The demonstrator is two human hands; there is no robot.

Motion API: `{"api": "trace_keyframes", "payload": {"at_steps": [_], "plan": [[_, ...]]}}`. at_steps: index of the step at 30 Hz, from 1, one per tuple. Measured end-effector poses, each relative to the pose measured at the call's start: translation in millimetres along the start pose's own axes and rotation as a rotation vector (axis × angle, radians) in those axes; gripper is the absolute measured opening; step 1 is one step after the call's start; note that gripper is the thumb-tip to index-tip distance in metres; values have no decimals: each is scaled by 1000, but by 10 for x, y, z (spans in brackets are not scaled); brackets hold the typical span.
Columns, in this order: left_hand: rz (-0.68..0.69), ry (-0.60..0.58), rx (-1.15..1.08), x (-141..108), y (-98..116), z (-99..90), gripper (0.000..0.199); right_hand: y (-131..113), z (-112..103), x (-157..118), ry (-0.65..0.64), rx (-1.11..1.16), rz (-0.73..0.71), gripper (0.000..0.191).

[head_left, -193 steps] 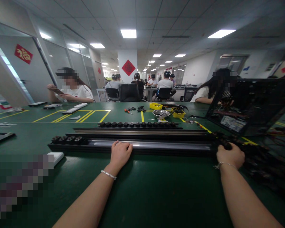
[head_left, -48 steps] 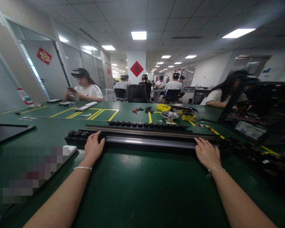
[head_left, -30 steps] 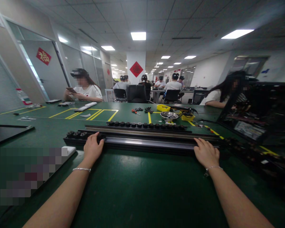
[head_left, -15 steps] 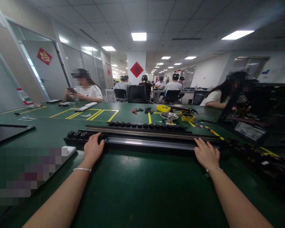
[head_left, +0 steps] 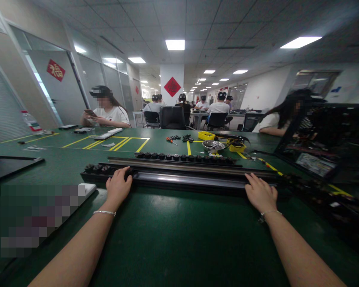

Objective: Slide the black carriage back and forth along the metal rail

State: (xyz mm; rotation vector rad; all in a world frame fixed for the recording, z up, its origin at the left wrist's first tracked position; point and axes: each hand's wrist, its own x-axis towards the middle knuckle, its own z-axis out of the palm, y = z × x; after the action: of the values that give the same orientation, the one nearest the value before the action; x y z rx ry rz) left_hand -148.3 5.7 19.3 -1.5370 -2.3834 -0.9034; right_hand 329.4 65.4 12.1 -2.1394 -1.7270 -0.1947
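A long black bar (head_left: 191, 181) with a shiny, rounded metal strip along it lies across the green table in front of me. My left hand (head_left: 119, 184) rests on its left part, thumb and fingers apart, close to several small black knobs (head_left: 100, 169). On the right part lies my right hand (head_left: 261, 193), its fingers stretched forward over the edge. Both hands touch the bar without wrapping round it; some fingertips are hidden. Just behind it runs a second long bar (head_left: 179, 165), and beyond that a rail with a row of black knobbed pieces (head_left: 179, 157).
Farther back are a metal bowl (head_left: 214, 146), yellow bins (head_left: 206, 136) and an orange-handled screwdriver (head_left: 170, 140). A dark open frame (head_left: 314, 159) stands at right. A white-ended, blurred-out object (head_left: 88, 189) lies at left. Co-workers sit beyond the table at both sides.
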Motion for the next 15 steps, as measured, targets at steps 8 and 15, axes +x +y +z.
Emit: {"api": "trace_keyframes", "payload": {"at_steps": [8, 15], "plan": [[10, -9, 5, -3, 9, -13, 43, -25, -26, -27, 29, -6, 3, 55], [12, -23, -2, 1, 17, -25, 43, -30, -47, -28, 4, -5, -2, 55]]}}
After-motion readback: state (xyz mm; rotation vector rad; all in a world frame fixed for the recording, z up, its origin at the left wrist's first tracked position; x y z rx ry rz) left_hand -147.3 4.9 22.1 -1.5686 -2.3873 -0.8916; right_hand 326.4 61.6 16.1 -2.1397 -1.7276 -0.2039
